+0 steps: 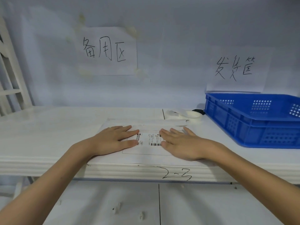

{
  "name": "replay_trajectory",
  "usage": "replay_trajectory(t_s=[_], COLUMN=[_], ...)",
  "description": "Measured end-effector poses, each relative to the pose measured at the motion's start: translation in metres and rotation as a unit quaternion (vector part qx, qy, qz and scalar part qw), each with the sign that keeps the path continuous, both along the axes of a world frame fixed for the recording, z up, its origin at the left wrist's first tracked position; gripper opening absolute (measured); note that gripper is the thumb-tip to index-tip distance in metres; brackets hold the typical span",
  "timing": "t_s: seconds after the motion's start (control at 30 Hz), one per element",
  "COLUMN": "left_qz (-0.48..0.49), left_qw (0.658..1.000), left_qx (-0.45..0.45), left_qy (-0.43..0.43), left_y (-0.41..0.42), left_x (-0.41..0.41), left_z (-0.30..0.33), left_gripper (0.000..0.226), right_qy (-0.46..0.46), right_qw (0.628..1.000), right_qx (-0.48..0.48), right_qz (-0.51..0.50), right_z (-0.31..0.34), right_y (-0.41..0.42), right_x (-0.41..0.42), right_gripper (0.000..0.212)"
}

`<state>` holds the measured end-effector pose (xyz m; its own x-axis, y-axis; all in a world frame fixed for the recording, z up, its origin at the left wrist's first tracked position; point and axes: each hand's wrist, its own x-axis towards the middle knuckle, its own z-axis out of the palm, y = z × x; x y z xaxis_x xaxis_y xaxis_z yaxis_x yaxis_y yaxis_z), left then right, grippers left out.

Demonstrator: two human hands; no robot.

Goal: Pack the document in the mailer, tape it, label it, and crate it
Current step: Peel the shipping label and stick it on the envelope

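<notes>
Evidently labelling: the mailer (146, 157) lay flat at the table's (48, 127) near edge. Left hand (112, 140) and right hand (181, 143) pressed the label (149, 139) with straight, slightly spread fingers, probably smoothing it. Blue crate (253, 122) waited far right, near the tape roll (193, 115).

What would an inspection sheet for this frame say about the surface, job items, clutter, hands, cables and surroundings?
Surface: white table, "2-3" handwritten on its front edge.
Job's things: white mailer lying flat; shipping label on it; blue crate at right, contents not visible.
Clutter: tape roll behind the mailer.
Hands: left hand and right hand flat, pressing either side of the label.
Cables: nothing seen.
Surroundings: two handwritten paper signs on the wall.
</notes>
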<state>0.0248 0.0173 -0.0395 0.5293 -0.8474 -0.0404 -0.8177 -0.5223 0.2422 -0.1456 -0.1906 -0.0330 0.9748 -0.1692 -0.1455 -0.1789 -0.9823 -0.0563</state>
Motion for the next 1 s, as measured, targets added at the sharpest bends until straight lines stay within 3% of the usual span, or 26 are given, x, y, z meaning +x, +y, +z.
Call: replay_trajectory(t_s=[0.23, 0.53, 0.8, 1.0], left_qz=[-0.007, -0.012, -0.065, -0.047], left_qw=[1.0, 1.0, 0.995, 0.987], left_qx=[0.012, 0.008, -0.043, -0.152], left_qy=[-0.002, 0.009, -0.062, 0.013], left_y=[-0.002, -0.001, 0.005, 0.022], left_x=[-0.001, 0.002, 0.0, 0.005], left_z=[0.002, 0.0, -0.003, -0.005], left_gripper=[0.052, 0.051, 0.05, 0.039], right_qy=[-0.027, -0.044, -0.072, -0.151], right_qw=[0.997, 0.995, 0.995, 0.987], right_qx=[0.064, 0.082, 0.056, 0.036], right_qz=[-0.03, -0.033, -0.037, -0.048], right_z=[-0.001, -0.004, -0.009, -0.007], right_y=[-0.023, -0.021, -0.02, -0.017], right_x=[-0.022, -0.021, -0.02, -0.029], right_gripper=[0.056, 0.054, 0.054, 0.046])
